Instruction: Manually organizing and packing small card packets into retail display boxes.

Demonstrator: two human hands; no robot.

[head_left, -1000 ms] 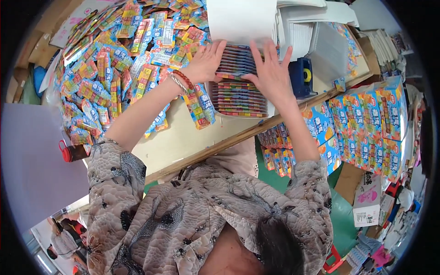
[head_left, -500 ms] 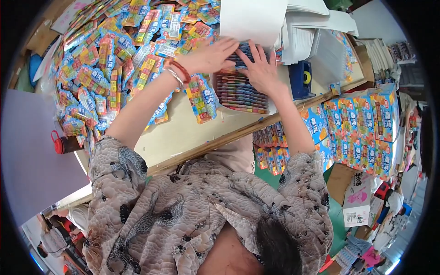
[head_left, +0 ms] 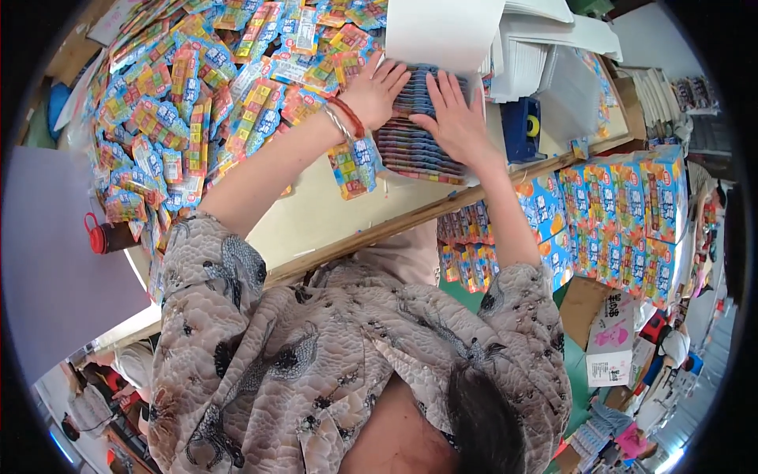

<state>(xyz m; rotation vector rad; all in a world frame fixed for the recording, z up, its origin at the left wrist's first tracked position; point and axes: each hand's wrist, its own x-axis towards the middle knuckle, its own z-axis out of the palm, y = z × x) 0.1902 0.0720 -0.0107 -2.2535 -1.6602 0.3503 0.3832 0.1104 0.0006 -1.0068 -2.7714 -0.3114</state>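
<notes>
A white box with its lid [head_left: 444, 35] raised stands at the table's far middle. Inside it, colourful flat candy packets [head_left: 417, 150] stand on edge in a tight row. My left hand [head_left: 377, 93] lies along the box's left side, its fingers stretched over the packets' edge. On the right side, my right hand [head_left: 462, 126] rests with fingers spread over the packets' tops and the box wall. Neither hand grips a packet. A loose packet [head_left: 353, 170] lies just left of the box, partly under my left wrist.
A large heap of loose packets [head_left: 181, 103] covers the table's left and back. To the right are a blue tape dispenser [head_left: 519, 130], clear plastic sheets [head_left: 570, 95] and stacked white cartons [head_left: 525, 67]. Filled orange-and-blue boxes [head_left: 620, 213] stand past the wooden table edge [head_left: 379, 235]. A red-lidded bottle [head_left: 106, 235] stands left.
My left hand has moved right, against the box's side. My right hand has shifted slightly down and right, and more packet tops show between the hands.
</notes>
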